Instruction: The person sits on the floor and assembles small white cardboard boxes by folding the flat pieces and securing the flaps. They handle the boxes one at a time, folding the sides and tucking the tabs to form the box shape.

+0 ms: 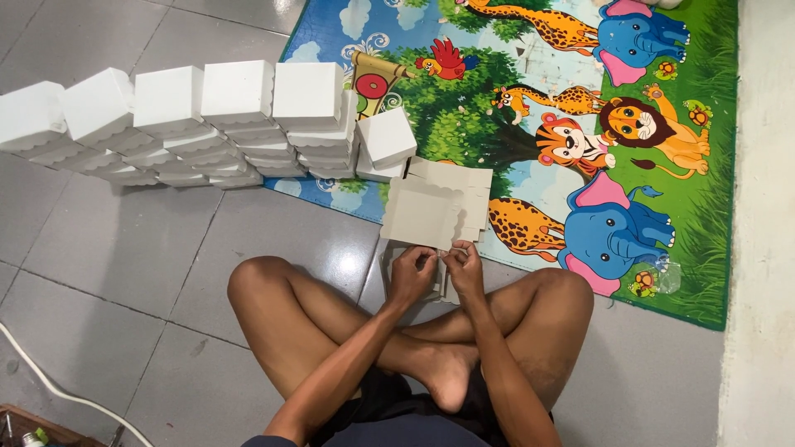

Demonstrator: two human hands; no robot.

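Note:
I sit cross-legged on a grey tiled floor. My left hand [411, 273] and my right hand [464, 266] both pinch the near edge of a flat, unfolded grey cardboard box blank [435, 207] with scalloped flaps, held up in front of my knees. More flat blanks [387, 263] lie on the floor under my hands, mostly hidden. Just beyond the blank, a small stack of folded white boxes [386, 142] stands on the mat's edge.
Several tall stacks of folded white boxes [178, 120] line the floor at the far left. A colourful animal play mat [580, 124] covers the floor ahead and right. A white cable [50, 377] runs at the bottom left. A pale wall [762, 207] borders the right.

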